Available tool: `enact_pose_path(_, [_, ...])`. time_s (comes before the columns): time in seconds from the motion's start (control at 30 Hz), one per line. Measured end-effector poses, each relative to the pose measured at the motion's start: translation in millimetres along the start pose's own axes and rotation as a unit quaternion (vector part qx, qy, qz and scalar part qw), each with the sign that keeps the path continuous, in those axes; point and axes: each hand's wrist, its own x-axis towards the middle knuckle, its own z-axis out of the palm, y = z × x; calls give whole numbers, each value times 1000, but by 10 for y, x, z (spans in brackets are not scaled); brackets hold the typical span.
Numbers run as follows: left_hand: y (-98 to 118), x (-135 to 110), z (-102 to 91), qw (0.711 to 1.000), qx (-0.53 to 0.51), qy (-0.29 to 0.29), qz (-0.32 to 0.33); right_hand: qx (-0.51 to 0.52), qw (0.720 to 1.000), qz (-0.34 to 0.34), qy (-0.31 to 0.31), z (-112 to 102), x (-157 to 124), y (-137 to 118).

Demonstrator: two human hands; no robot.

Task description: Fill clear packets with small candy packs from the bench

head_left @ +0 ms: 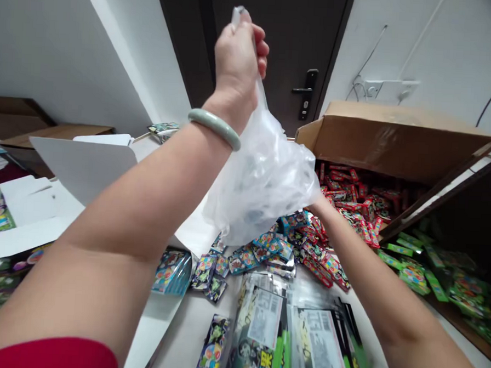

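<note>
Dark door (273, 48) ahead, one black metal lever handle (306, 90). Right of it, one open cardboard box (395, 145) holds a heap of glossy red packets (352, 195), too many to count. Below that, a dark-walled bin (467, 261) holds many glossy green packets (413, 278). White worktop (180, 334) carries scattered shiny blue packets (245, 258), uncounted, plus two flat clear plastic packs with white labels (262, 338). One crinkled, thin clear plastic bag (262, 179) hangs above the worktop, bulging low, contents blurred. Left hand (239, 57): grip clamped closed on the bag's gathered neck; one smooth pale green bangle (213, 128) on the wrist, red sleeve (43, 354) at the upper arm. Right hand (317, 203): mostly hidden behind the bag, against its lower side; grip state cannot be told.
</note>
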Motion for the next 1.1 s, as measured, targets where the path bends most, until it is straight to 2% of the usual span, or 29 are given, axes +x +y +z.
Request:
enact_pose_path(0.1, [55,145,-4,999,-18,37,-14,-19,996,-39,-76,-183,-236,-225])
enact_pose_path(0.17, [48,122,123,999,-30,18,-35,-57,989,-67,-115,-97,-250,-429])
enact_pose_path(0.23, [20,4,331,996,-15,-56,-64,-79,988,-87,-96,157,-120,-620])
enact_pose_path(0.3, [9,-134,505,984,23,-155,-85,-76,994,-77,-32,464,120,-748])
enact_pose_path(0.37, [37,-234,522,971,81,-216,-57,-77,994,-76,3,688,393,-798])
enact_pose_path(0.4, [58,-279,454,969,113,-218,-16,-82,994,-74,12,743,520,-799])
enact_pose_path(0.47, [76,-429,184,963,184,-170,104,-101,992,-67,25,734,727,-775])
enact_pose_path(0.5, [50,-566,5,954,219,-125,161,-115,991,-63,33,683,804,-758])
enact_pose_path(0.57, [-124,-1006,-370,942,248,-42,224,-149,986,-56,50,534,910,-728])
enact_pose_path(0.6, [-279,-1292,-540,940,272,-26,206,-164,983,-52,58,455,943,-719])
enact_pose_path(0.63, [-472,-1597,-686,940,303,-10,155,-174,981,-49,63,382,964,-715])
enact_pose_path(0.7, [-920,-2155,-888,941,336,27,14,-179,981,-47,63,272,974,-729])
enact_pose_path(0.77, [-1339,-2496,-984,947,278,109,-115,-170,983,-44,56,208,944,-778])
enact_pose_path(0.8, [-1506,-2560,-1010,954,213,152,-146,-164,985,-42,47,186,916,-815])
enact_pose_path(0.83, [-1637,-2557,-1034,956,184,168,-154,-155,987,-38,34,166,881,-860])
enact_pose_path(0.9, [-1793,-2405,-1101,959,131,202,-151,-127,992,-22,0,113,802,-960])
enact_pose_path(1.0, [-1860,-2040,-1271,952,74,269,-125,-96,994,13,-58,-36,701,-1083])
enact_pose_path(1.1, [-1920,-1741,-1436,937,32,331,-106,-109,979,51,-163,-224,652,-1119])
